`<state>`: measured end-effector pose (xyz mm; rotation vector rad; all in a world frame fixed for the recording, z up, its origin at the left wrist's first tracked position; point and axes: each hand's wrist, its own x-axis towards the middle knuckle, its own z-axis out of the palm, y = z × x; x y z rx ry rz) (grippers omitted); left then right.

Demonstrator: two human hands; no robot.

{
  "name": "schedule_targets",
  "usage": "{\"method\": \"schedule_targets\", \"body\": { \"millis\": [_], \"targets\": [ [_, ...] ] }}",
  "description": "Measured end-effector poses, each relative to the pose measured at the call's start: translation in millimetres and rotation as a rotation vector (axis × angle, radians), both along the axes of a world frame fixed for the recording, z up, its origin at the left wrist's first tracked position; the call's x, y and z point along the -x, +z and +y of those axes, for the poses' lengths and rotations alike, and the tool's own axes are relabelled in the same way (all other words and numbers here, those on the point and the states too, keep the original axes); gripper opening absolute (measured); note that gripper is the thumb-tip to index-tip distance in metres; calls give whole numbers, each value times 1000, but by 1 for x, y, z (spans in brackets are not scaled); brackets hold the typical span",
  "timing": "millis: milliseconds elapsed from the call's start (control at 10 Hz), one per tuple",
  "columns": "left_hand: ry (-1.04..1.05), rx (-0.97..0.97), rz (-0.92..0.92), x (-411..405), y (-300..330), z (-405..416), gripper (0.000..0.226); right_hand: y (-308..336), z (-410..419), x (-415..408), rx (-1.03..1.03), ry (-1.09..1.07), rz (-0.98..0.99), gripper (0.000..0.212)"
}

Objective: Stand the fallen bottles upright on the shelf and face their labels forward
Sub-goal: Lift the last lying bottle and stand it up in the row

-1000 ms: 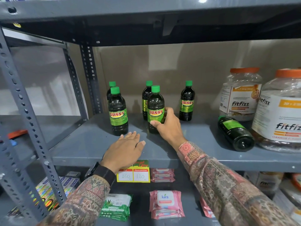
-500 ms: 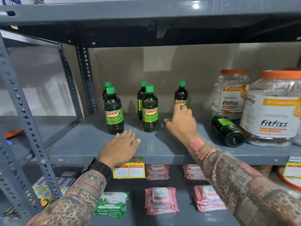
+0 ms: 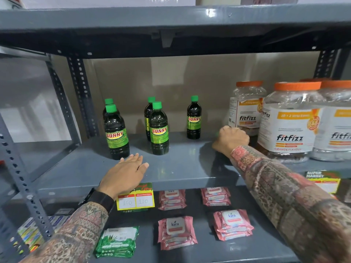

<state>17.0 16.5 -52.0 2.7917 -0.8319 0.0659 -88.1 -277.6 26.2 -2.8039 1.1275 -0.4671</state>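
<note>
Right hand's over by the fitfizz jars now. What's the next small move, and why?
Probably lift the fallen bottle by its neck end and stand it upright. The right hand looks curled over that end, hiding most of the bottle, beside the fitfizz jar. Five Sunny bottles already stand.

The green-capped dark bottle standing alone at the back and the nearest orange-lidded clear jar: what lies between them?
The right hand, in the head view.
</note>
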Motion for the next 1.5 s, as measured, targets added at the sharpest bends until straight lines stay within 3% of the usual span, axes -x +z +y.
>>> {"method": "schedule_targets", "body": {
  "millis": [100, 200, 300, 400, 600, 800, 1000, 1200, 1300, 1500],
  "targets": [
    [3, 2, 1, 0, -1, 1, 67, -4, 7, -10, -96, 81, -117, 70],
    [6, 9, 2, 0, -1, 1, 67, -12, 25, -27, -138, 207, -428, 89],
    [4, 10, -4, -1, -1, 0, 68, -25, 36, -41, -480, 394, -812, 102],
    [7, 14, -6, -1, -2, 0, 68, -42, 38, -51, -620, 524, -973, 96],
    [8, 24, -6, -2, -4, 0, 67, -50, 29, -56, -704, 539, -996, 89],
    [16, 33, -11, -2, -2, 1, 66, -57, 32, -58, -456, 369, -902, 104],
    [10, 34, -16, 0, -2, -1, 66, -57, 28, -57, -530, 417, -886, 85],
    [11, 30, -15, 2, -1, -1, 66, -60, 28, -58, -461, 356, -869, 99],
    [10, 27, -14, 1, -1, -1, 66, -60, 28, -58, -484, 394, -864, 86],
    [17, 19, -15, 1, 0, 0, 66, -60, 31, -58, -436, 365, -856, 94]
  ]
}}
